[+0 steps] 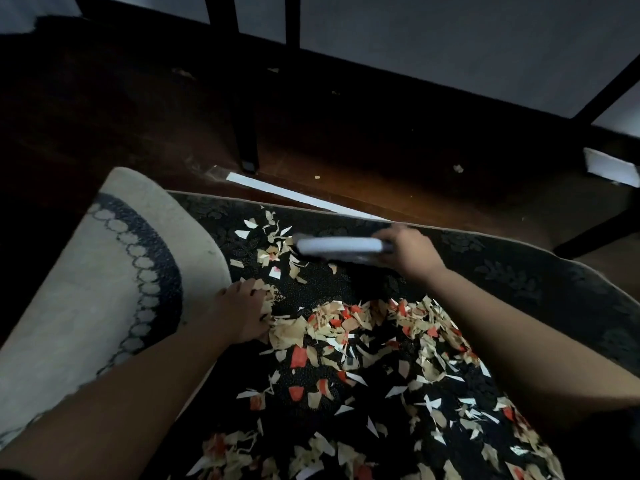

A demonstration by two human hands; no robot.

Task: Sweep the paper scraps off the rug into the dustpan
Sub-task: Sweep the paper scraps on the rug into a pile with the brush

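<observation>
A dark patterned rug (221, 237) is strewn with tan, red and white paper scraps (367, 334), thickest in the middle and towards me. My right hand (412, 252) is shut on the handle of a pale brush (337, 247), blurred, whose head lies over the scraps near the rug's far edge. My left hand (242, 313) rests flat on the rug's left part, fingers spread and touching a clump of scraps. I see no dustpan.
A cream mat with a dark scalloped ring (104, 271) overlaps the rug on the left. Beyond the rug is dark wooden floor (381, 174) with a white strip (294, 195), a few stray scraps, black furniture legs (247, 133) and a white object (609, 168) at the right.
</observation>
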